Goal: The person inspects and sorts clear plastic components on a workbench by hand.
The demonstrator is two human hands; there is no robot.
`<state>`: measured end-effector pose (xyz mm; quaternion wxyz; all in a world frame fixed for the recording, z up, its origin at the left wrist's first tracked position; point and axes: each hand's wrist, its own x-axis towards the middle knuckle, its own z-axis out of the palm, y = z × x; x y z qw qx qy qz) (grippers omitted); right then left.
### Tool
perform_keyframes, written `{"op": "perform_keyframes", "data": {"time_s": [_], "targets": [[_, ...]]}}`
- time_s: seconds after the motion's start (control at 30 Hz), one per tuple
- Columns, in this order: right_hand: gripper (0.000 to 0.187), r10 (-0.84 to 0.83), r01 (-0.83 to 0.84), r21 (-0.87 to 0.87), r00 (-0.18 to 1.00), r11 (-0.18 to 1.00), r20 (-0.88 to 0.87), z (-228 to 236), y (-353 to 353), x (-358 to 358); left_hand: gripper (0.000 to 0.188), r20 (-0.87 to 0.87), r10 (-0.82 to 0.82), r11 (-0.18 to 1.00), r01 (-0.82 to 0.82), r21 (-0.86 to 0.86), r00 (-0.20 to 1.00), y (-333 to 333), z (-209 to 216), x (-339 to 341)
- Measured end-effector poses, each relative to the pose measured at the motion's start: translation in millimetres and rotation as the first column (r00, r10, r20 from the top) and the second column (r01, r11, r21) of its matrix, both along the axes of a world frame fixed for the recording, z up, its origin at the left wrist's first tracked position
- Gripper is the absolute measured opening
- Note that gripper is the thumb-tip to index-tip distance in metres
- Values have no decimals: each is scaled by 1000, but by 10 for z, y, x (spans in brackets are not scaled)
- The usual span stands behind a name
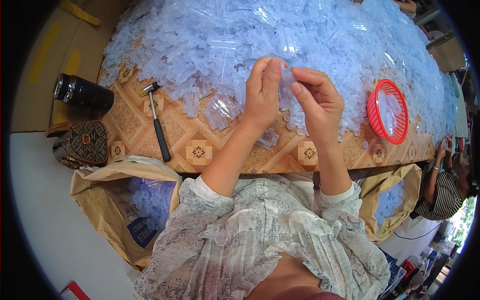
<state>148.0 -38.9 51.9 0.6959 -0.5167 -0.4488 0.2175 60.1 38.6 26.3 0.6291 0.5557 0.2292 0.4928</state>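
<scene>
Above the front of a big heap of clear, bluish plastic pieces (220, 50), my two hands meet over one clear plastic piece (286, 89). My left hand (263, 92) is closed on its left side, thumb pointing up. From the other side, my right hand (321, 102) pinches it between thumb and fingers. The fingers partly cover the piece, so its full shape is hidden. Just below my hands lie small round clear caps (295, 120) and a few loose clear pieces (220, 111).
A hammer (159, 132), a black flask (85, 93) and a patterned pouch (82, 142) lie at the left. A red basket (371, 112) holding clear pieces tilts at the right. Paper sacks (95, 192) with plastic pieces flank me. Another person (442, 195) works at far right.
</scene>
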Motion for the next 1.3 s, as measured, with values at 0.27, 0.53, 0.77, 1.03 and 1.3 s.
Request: {"op": "perform_keyframes", "data": {"time_s": [0.27, 0.53, 0.77, 1.03, 1.3], "targets": [[39, 123, -174, -154, 948, 973, -294, 173, -85, 139, 30, -13, 44, 993, -42, 110, 999, -69, 48, 46], [48, 170, -292, -183, 855, 939, -490, 294, -37, 370, 32, -149, 70, 962, -27, 271, 986, -103, 78, 12], [61, 144, -353, -307, 830, 884, -538, 133, 62, 201, 33, -165, 125, 826, -11, 563, 978, -285, 42, 65], [57, 121, -305, -224, 800, 926, -587, 39, -53, 27, 31, -137, 155, 815, -48, 577, 978, -420, -11, 10], [49, 103, -246, -244, 869, 938, -484, -11, -111, 8, 34, -78, 40, 911, -4, 412, 996, -521, -17, -34]]}}
